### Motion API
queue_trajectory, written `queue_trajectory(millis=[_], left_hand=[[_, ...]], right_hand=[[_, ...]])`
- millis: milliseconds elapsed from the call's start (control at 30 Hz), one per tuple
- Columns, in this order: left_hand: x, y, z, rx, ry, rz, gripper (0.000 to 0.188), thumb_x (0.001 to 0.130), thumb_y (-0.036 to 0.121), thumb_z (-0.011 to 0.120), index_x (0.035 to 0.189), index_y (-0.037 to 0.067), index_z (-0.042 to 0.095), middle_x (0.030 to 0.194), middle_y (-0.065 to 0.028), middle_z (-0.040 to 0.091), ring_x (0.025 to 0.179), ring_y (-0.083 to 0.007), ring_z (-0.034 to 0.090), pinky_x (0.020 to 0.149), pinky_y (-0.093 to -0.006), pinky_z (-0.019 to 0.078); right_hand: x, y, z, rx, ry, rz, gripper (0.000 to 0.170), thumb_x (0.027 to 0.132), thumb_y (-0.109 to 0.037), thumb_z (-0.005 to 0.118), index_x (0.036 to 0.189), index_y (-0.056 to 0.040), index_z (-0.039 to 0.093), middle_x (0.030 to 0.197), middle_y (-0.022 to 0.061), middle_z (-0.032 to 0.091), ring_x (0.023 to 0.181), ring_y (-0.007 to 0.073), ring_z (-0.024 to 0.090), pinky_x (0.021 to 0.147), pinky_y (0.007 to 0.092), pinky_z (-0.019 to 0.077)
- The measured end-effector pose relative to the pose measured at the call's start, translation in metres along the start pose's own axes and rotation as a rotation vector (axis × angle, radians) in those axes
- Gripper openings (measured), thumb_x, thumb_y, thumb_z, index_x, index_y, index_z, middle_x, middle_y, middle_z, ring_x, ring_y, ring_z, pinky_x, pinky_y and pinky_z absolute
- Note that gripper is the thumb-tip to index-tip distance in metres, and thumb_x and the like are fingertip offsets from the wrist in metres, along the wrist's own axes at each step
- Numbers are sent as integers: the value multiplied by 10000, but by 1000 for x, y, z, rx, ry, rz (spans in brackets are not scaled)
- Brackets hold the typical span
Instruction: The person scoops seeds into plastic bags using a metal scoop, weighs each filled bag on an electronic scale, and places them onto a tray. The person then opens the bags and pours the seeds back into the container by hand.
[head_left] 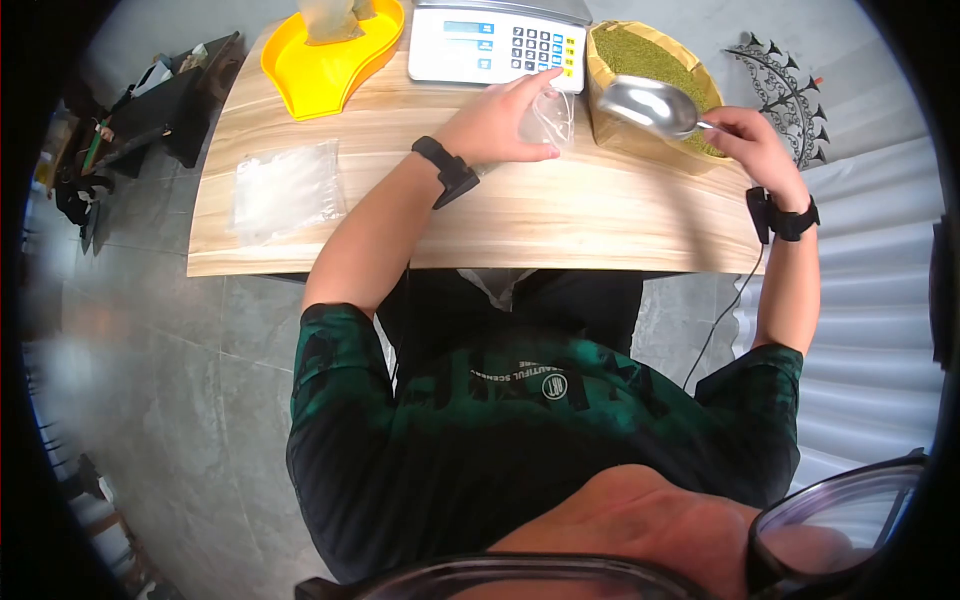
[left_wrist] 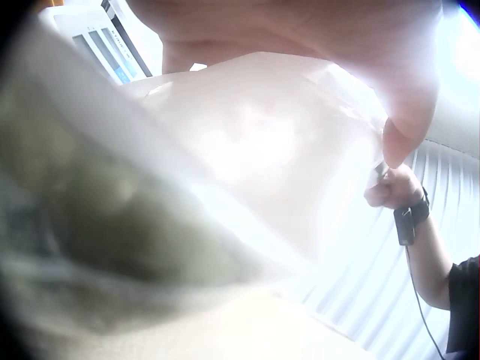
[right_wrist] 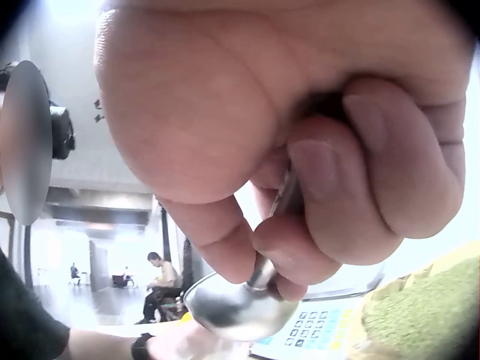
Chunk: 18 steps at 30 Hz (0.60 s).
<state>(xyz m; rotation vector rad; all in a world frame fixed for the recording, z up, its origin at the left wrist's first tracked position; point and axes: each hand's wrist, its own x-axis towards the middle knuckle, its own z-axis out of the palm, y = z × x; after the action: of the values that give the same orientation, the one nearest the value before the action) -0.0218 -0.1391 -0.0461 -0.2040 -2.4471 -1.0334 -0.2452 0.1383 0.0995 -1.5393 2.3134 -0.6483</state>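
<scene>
In the head view, the left hand [head_left: 490, 122] is at a clear bag [head_left: 553, 120] in front of the scale [head_left: 500, 45], thumb and fingers spread well apart with the bag between them. The right hand [head_left: 757, 145] is closed round the handle of a metal scoop [head_left: 650, 106], whose bowl is above a paper bag [head_left: 632, 146] of green granules [head_left: 640, 55], just beside the scale. On the left of the table [head_left: 610, 215] are a yellow tray [head_left: 292, 72] with a packet [head_left: 330, 22] in it and, nearer the person, some flat plastic bags [head_left: 288, 190].

In the left wrist view, the clear bag is close and blurred; a greenish mass shows through its film, and the thumb is at its edge.

In the right wrist view, curled fingers clasp the scoop's handle; the scale's keypad and the granules are beyond.
</scene>
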Motion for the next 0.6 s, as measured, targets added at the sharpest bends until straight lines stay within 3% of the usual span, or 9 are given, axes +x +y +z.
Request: queue_trajectory(millis=[67, 167, 233, 267, 400, 467, 600], left_hand=[[1, -5, 0, -37, 89, 28, 932, 728, 236, 797, 1501, 77, 300, 1292, -140, 557, 1165, -296, 546, 1045, -369, 402], [1, -6, 1, -55, 159, 1, 925, 733, 224, 795, 1502, 81, 301, 1288, -134, 559, 1150, -269, 552, 1035, -363, 409], [2, -8, 2, -63, 158, 2, 929, 732, 280, 794, 1493, 62, 307, 1290, -170, 558, 1160, -300, 553, 1023, -375, 419], [2, -9, 3, -68, 161, -3, 939, 731, 337, 793, 1483, 44, 313, 1292, -207, 556, 1171, -330, 553, 1012, -388, 428], [2, -9, 3, -75, 144, -9, 933, 732, 332, 794, 1480, 36, 319, 1299, -206, 549, 1146, -323, 560, 1007, -390, 430], [2, -8, 3, -92, 132, -27, 934, 726, 228, 789, 1509, 90, 298, 1299, -137, 547, 1142, -253, 554, 1032, -371, 415], [1, -4, 1, -97, 129, -31, 936, 722, 223, 789, 1508, 87, 300, 1296, -134, 549, 1139, -253, 554, 1036, -370, 412]], right_hand=[[-6, 37, -17, 113, 96, 85, 272, 876, -179, 678, 1034, 42, 670, 726, 36, 589, 678, 91, 492, 622, 251, 415], [-5, 84, -32, -88, 80, 244, 293, 877, -194, 669, 1044, 47, 672, 778, 82, 650, 712, 136, 566, 657, 285, 452], [-2, 106, -29, -354, 65, 283, 323, 881, -217, 659, 1068, 46, 673, 872, 143, 700, 794, 199, 642, 724, 328, 489], [2, 106, -24, -331, 9, 324, 335, 890, -233, 644, 1085, 38, 675, 967, 210, 705, 885, 293, 675, 797, 381, 504], [31, 102, 16, -463, 57, 190, 323, 904, -243, 620, 1076, 23, 681, 982, 227, 694, 910, 349, 667, 815, 411, 507], [47, 86, 35, -562, 102, 211, 318, 918, -255, 590, 1065, 9, 687, 994, 237, 683, 940, 399, 644, 833, 447, 500], [60, 92, 52, -521, 139, 157, 305, 924, -250, 569, 1050, 0, 693, 961, 239, 680, 922, 409, 642, 828, 460, 495]])
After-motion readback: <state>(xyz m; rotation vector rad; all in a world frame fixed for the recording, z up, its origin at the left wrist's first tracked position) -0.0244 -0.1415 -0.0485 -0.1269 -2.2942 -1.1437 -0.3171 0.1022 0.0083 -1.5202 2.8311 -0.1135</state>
